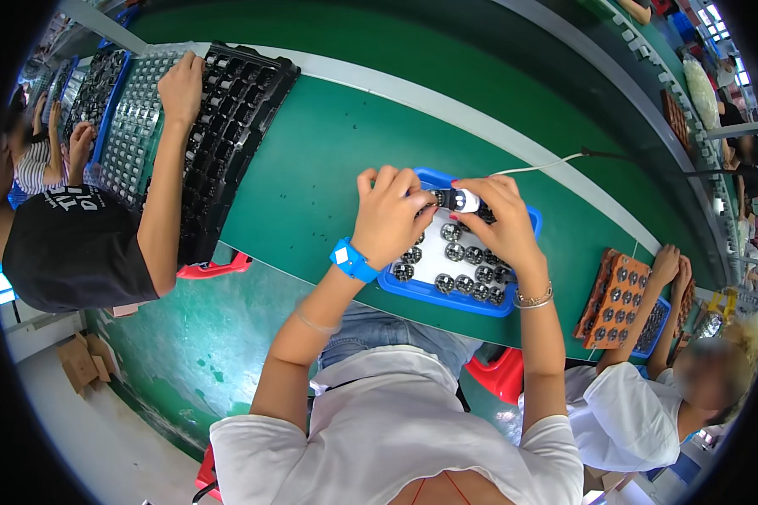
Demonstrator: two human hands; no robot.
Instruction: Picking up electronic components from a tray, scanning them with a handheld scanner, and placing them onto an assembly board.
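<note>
My left hand [389,217], with a blue band at its wrist, pinches the dark end of a small black-and-white part [463,200]. From the other side my right hand [502,220] grips the white end between thumb and fingers. Whether this is one piece or two pressed together, I cannot tell. Both hands hover over a blue tray [446,301] with a white bottom. Several round black-and-silver parts [454,252] lie in it, mostly toward its near and right sides; my hands hide some of its far side.
A green worktable [312,151] runs across. At left, a co-worker's hand [183,88] is at a black compartment tray [236,101]. Orange-brown boards [619,303] with round parts stand at right, by another co-worker's hands. A white cable [547,166] reaches the blue tray's far side.
</note>
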